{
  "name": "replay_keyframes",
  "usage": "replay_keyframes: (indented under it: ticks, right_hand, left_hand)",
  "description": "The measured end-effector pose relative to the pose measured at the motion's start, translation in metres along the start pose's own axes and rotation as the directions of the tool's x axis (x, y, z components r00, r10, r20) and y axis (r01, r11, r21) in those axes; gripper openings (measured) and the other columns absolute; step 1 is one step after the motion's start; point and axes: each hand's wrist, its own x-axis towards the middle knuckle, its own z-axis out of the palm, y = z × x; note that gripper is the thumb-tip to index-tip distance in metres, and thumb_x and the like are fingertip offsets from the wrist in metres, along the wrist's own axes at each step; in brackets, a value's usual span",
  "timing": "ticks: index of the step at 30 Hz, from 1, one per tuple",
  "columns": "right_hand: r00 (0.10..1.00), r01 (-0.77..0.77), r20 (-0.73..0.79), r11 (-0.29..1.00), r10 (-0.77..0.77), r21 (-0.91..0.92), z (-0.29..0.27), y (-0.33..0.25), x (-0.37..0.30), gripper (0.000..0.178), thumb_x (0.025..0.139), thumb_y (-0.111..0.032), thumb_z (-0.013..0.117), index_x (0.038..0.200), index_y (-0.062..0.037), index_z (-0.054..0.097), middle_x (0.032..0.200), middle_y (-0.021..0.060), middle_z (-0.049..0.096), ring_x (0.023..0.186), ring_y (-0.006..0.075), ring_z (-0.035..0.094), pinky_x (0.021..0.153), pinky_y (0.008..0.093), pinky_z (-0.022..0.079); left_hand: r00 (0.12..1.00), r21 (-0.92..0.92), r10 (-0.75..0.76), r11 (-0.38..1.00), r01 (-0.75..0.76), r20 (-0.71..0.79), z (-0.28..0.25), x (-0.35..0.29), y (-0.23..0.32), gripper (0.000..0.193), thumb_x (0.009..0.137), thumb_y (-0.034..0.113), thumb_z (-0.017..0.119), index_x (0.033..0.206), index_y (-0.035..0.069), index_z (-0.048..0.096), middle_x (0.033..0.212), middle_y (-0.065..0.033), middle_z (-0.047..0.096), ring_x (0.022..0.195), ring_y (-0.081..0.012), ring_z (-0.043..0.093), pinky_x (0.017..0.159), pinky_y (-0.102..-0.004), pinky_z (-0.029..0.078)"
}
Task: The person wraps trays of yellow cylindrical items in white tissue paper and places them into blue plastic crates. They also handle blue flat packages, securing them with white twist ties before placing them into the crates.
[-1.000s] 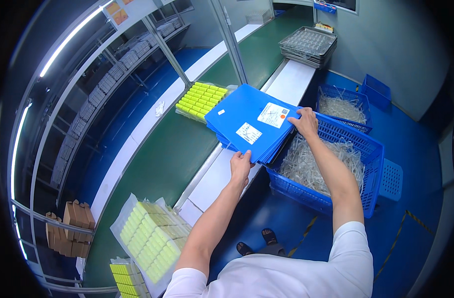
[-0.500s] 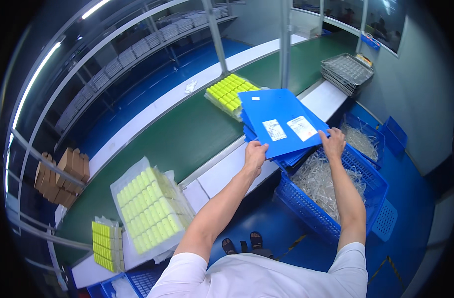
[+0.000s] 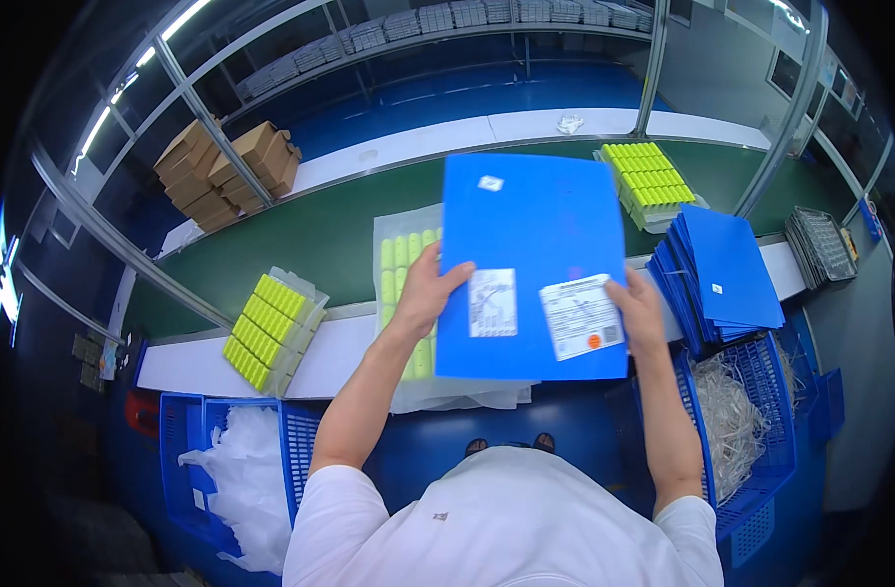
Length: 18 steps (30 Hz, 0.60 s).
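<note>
A flat blue plastic sheet [image 3: 531, 220] with white labels is held up in front of me by both hands. My left hand [image 3: 430, 291] grips its left edge, thumb on top. At the right edge my right hand [image 3: 639, 311] closes on it beside a label. Behind and below the sheet, partly hidden, lies a pack of pale yellow-green cylinders [image 3: 397, 264] on translucent film. To the right, more blue sheets [image 3: 731, 269] stand in a leaning stack. A smaller block of bright yellow-green cylinders [image 3: 268, 328] is on the left of the bench.
A green conveyor belt [image 3: 340, 249] runs across, with another yellow-green block [image 3: 650, 176] on it. Blue crates hold white film [image 3: 247, 479] at left and clear strips [image 3: 731, 421] at right. Cardboard boxes [image 3: 227, 171] sit far left; grey trays [image 3: 817, 247] are stacked far right.
The blue sheet has come off the stack at right and moved left, over the pale cylinder pack. Both hands moved with it, and the view has turned left.
</note>
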Motion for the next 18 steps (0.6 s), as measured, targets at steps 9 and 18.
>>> replay_keyframes:
  ticks: [9,18]
  right_hand:
    - [0.992,-0.11,-0.126,0.352,-0.023,-0.929,0.144,0.116,0.022,0.054,0.087,-0.033,0.072,0.13,-0.002,0.06,0.119,0.0217,0.063,0.105,0.0343,0.063,0.092,0.0454,0.05]
    - [0.977,-0.152,-0.068,0.443,0.2,-0.884,0.138,0.137,0.043,0.065,0.101,-0.034,0.053,0.154,0.0004,0.035,0.15,0.0274,0.046,0.138,0.0337,0.047,0.113,0.0376,0.037]
  left_hand:
    - [0.918,0.725,0.101,0.648,0.231,-0.383,-0.167,-0.018,-0.125,0.078,0.086,0.038,0.075,0.145,-0.002,0.042,0.135,-0.0255,0.051,0.129,-0.0366,0.05,0.109,-0.049,0.04]
    - [0.951,0.388,0.149,0.921,-0.034,-0.271,-0.178,0.012,-0.164,0.078,0.095,0.024,0.062,0.155,-0.006,0.021,0.153,-0.031,0.033,0.143,-0.0414,0.036,0.117,-0.0423,0.032]
